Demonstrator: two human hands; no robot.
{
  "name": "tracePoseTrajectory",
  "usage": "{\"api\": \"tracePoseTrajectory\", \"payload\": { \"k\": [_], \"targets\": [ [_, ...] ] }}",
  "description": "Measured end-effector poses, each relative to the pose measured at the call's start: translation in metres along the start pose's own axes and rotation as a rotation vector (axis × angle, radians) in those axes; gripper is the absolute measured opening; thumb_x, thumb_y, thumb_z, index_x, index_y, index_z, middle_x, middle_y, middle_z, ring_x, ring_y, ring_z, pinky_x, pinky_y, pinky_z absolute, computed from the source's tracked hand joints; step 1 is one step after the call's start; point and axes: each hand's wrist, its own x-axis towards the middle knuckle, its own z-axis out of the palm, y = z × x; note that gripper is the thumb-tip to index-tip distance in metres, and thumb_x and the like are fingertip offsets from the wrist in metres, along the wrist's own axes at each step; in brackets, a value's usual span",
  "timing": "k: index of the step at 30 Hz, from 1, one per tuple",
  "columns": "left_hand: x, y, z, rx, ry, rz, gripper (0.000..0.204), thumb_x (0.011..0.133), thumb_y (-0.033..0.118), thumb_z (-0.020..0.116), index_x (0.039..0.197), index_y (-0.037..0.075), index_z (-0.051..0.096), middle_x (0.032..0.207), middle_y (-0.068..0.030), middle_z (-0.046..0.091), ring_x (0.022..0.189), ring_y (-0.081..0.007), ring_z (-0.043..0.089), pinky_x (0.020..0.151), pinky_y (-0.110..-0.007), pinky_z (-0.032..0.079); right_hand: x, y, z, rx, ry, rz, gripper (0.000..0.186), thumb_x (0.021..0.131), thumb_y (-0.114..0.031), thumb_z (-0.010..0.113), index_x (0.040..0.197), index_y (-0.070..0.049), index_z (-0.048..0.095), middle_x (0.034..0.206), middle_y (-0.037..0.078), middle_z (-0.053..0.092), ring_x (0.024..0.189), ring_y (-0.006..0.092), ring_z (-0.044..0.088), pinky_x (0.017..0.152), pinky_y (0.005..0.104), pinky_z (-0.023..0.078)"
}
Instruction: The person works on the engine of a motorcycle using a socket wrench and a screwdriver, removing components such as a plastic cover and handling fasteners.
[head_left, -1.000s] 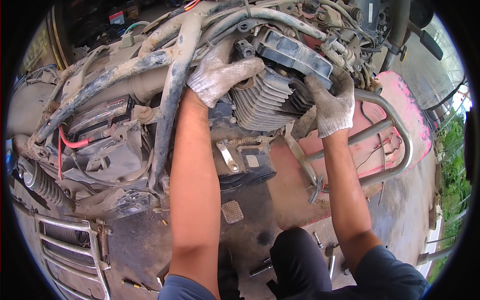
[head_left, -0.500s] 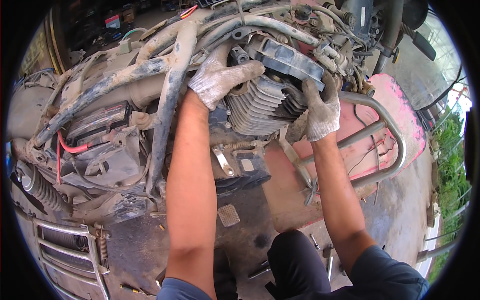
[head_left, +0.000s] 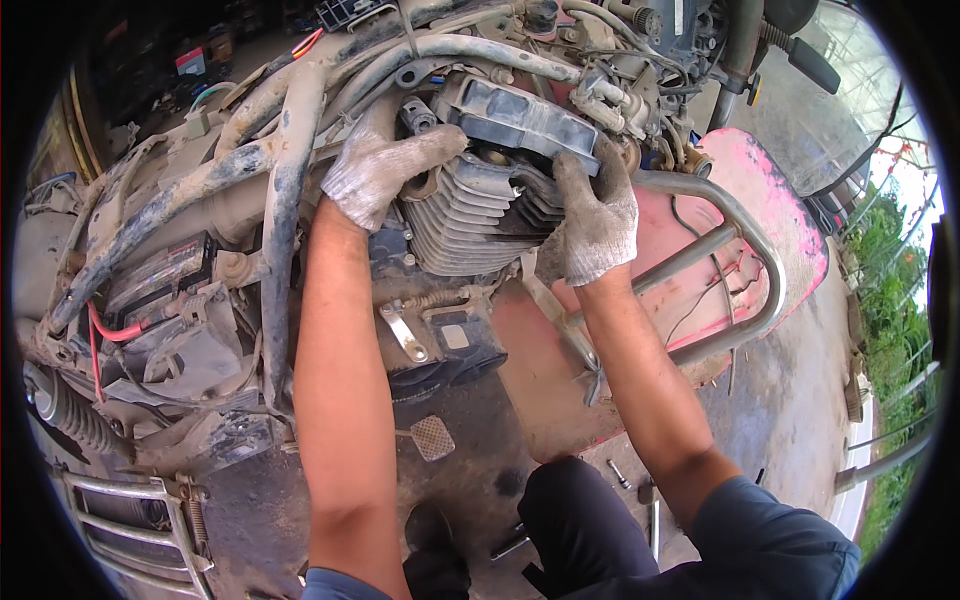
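Both my hands wear dirty white knit work gloves and grip the top of an exposed engine. My left hand wraps the left side of the finned cylinder head, its thumb lying along the upper edge. A dark valve cover sits tilted on top, with a narrow dark gap below it. At the cover's right end, my right hand holds on with the thumb against its front face. The other fingertips of both hands are mostly hidden behind the parts.
Rusty frame tubes run close to my left arm. A battery with a red cable lies further left. On the right are a worn pink body panel and a bent metal rack. Tools, among them a socket piece, lie on the floor.
The whole scene has shifted left in the view as my head turned slightly right. Both hands keep their grip, and the valve cover stays in nearly the same place on the engine.
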Motion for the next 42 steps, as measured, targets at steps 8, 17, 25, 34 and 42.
{"api": "tracePoseTrajectory", "payload": {
  "k": [8, 17, 25, 34, 42],
  "targets": [
    [-0.001, -0.009, -0.002, -0.169, 0.043, -0.066, 0.058, 0.086, 0.012, 0.076, 0.139, -0.001, 0.057, 0.115, -0.0089, 0.069, 0.102, -0.0176, 0.064, 0.093, -0.033, 0.051, -0.009, 0.002, 0.003, 0.158, -0.016, 0.038, 0.048, 0.092, -0.008, 0.075, 0.131, 0.005, 0.052, 0.123, 0.012, 0.062, 0.112, 0.0174, 0.058, 0.102, 0.0316, 0.047],
    [-0.002, -0.001, -0.002, -0.033, 0.052, -0.155, 0.051, 0.082, 0.013, 0.081, 0.128, -0.002, 0.065, 0.113, -0.0113, 0.071, 0.099, -0.0184, 0.067, 0.089, -0.033, 0.053, 0.005, 0.032, -0.005, -0.162, -0.001, -0.146, 0.056, 0.103, -0.018, 0.06, 0.149, 0.011, 0.043, 0.145, 0.022, 0.054, 0.132, 0.0263, 0.053, 0.112, 0.0331, 0.039],
    [-0.002, -0.004, -0.001, 0.113, 0.099, 0.059, 0.055, 0.086, 0.018, 0.078, 0.135, -0.003, 0.062, 0.123, -0.0118, 0.069, 0.11, -0.0206, 0.063, 0.1, -0.034, 0.048, 0.004, 0.009, -0.007, -0.361, -0.023, -0.05, 0.056, 0.102, -0.023, 0.065, 0.146, 0.007, 0.05, 0.14, 0.023, 0.061, 0.129, 0.0272, 0.057, 0.111, 0.0317, 0.041],
    [-0.001, 0.0, -0.005, 0.125, 0.075, -0.008, 0.054, 0.086, 0.013, 0.077, 0.134, -0.003, 0.063, 0.124, -0.0123, 0.07, 0.108, -0.0205, 0.065, 0.1, -0.035, 0.05, 0.002, -0.001, -0.004, -0.255, 0.009, 0.204, 0.064, 0.1, -0.032, 0.066, 0.144, 0.011, 0.047, 0.133, 0.027, 0.064, 0.123, 0.0316, 0.062, 0.106, 0.036, 0.046],
    [-0.003, 0.009, 0.004, -0.166, 0.144, -0.192, 0.044, 0.082, 0.005, 0.081, 0.124, -0.003, 0.069, 0.11, -0.0132, 0.074, 0.088, -0.0179, 0.07, 0.08, -0.033, 0.056, 0.007, -0.011, -0.005, -0.748, -0.09, 0.231, 0.067, 0.1, -0.044, 0.058, 0.14, 0.009, 0.052, 0.133, 0.036, 0.061, 0.127, 0.0461, 0.059, 0.107, 0.0432, 0.046]
  ]
}}
